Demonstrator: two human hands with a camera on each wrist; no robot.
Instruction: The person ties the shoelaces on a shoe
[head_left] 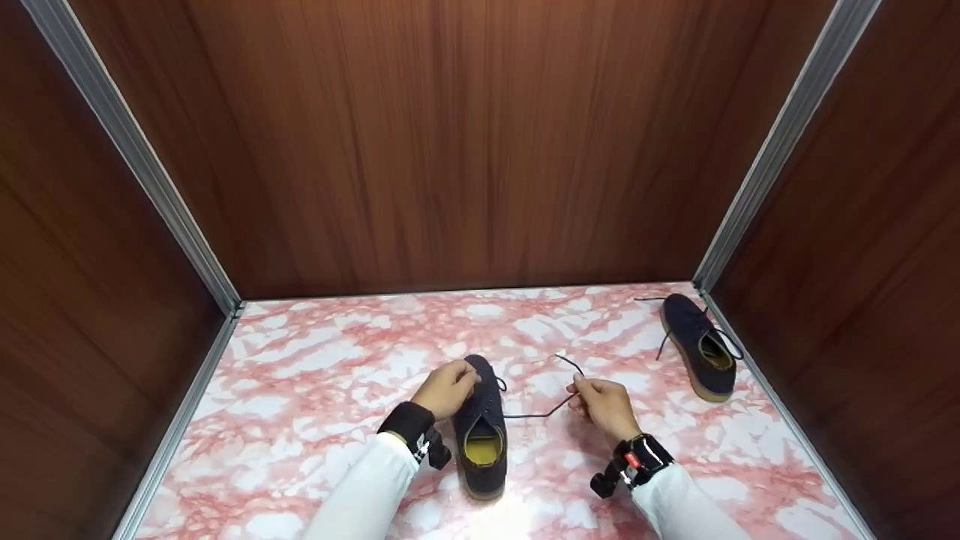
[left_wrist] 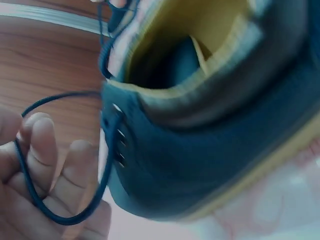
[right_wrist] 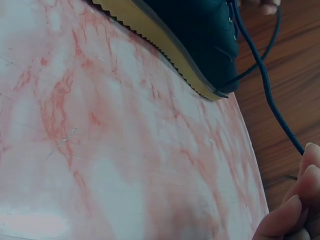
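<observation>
A dark navy lace-up shoe (head_left: 480, 484) with a yellow lining and tan sole stands on the pink-and-white surface, toe pointing away. Over its left front side is my left hand (head_left: 446, 390). In the left wrist view the thumb and index finger pinch a dark shoelace (left_wrist: 62, 220), which hangs in a loop below them from the eyelets. To the right of the shoe, my right hand (head_left: 606, 406) pinches the other shoelace (head_left: 527, 415) between thumb and fingers. This lace runs out from the shoe, and its free end sticks up past the fingertips.
A matching navy shoe (head_left: 694, 341) lies at the far right, near the side wall, its laces loose. Brown wood-grain panels (head_left: 465, 150) enclose the marbled surface (head_left: 315, 427) at the back and both sides, with grey metal strips (head_left: 787, 97) along the corners.
</observation>
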